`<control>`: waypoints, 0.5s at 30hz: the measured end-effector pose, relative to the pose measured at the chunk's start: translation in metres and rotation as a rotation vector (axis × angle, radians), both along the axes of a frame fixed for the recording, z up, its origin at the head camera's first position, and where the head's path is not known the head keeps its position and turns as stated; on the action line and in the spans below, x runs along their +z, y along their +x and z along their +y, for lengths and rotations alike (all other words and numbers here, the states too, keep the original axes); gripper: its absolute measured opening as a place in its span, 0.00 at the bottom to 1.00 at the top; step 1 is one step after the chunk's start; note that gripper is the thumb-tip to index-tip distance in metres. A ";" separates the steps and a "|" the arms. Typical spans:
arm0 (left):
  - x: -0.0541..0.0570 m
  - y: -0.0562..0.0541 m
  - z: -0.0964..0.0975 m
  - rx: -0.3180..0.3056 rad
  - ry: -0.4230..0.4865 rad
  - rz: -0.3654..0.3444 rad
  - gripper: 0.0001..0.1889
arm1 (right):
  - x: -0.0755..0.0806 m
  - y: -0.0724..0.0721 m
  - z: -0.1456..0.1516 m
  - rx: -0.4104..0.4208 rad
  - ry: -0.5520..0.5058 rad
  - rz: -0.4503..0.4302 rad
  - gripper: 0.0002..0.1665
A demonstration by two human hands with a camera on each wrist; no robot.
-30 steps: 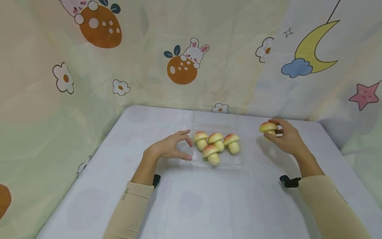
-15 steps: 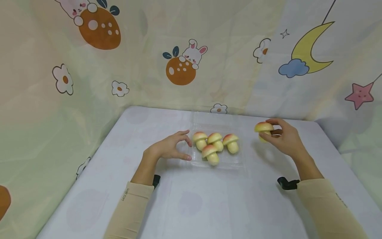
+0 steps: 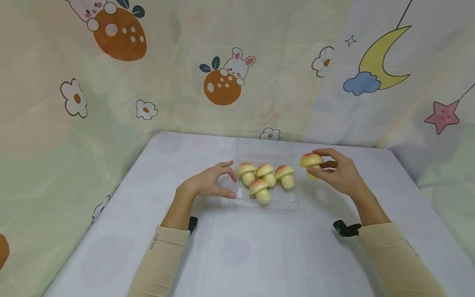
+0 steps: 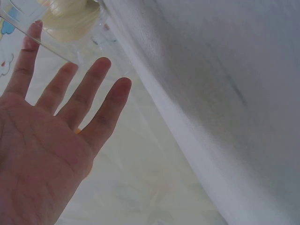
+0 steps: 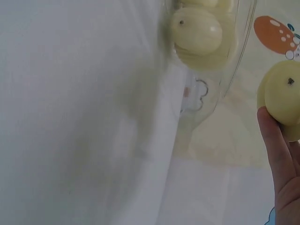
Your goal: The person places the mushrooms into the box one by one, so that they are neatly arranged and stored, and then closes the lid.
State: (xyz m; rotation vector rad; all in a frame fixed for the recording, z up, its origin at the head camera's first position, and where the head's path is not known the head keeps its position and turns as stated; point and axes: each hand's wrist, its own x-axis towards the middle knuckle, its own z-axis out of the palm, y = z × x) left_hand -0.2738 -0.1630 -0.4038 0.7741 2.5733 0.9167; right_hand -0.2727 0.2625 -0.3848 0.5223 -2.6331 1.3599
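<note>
My right hand (image 3: 339,171) pinches a toy mushroom (image 3: 311,161) with a yellow stem and a reddish-yellow cap, held above the table to the right of a clear plastic box (image 3: 285,200). In the right wrist view that mushroom (image 5: 283,93) shows its stem end between thumb and fingers. Several like mushrooms lie in the box, among them a front one (image 3: 261,190) and a right one (image 3: 285,177). At the box's left side my left hand (image 3: 209,181) has its fingers spread and touches the wall. The left wrist view shows that hand (image 4: 51,126) holding nothing.
The clear lid (image 3: 265,145) of the box lies folded back toward the rear edge of the white-covered table (image 3: 237,251). Behind it hangs a patterned cloth (image 3: 178,53). Dark wrist camera mounts (image 3: 345,229) stick out near the cuffs.
My right hand has moved left with the mushroom, closer to the box. The left hand and the mushrooms in the box keep their places, apart from a slight shift of the whole view.
</note>
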 end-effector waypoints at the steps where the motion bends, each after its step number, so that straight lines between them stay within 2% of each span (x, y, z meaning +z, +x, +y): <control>1: 0.000 0.000 0.000 -0.001 0.000 0.000 0.29 | 0.000 0.001 -0.003 0.005 0.000 -0.001 0.34; 8: -0.001 -0.002 0.001 -0.008 -0.004 0.005 0.29 | 0.000 0.003 -0.022 0.065 -0.058 0.052 0.32; 15: -0.002 -0.003 0.000 -0.006 -0.011 -0.003 0.29 | 0.002 0.006 -0.038 0.125 -0.050 0.034 0.33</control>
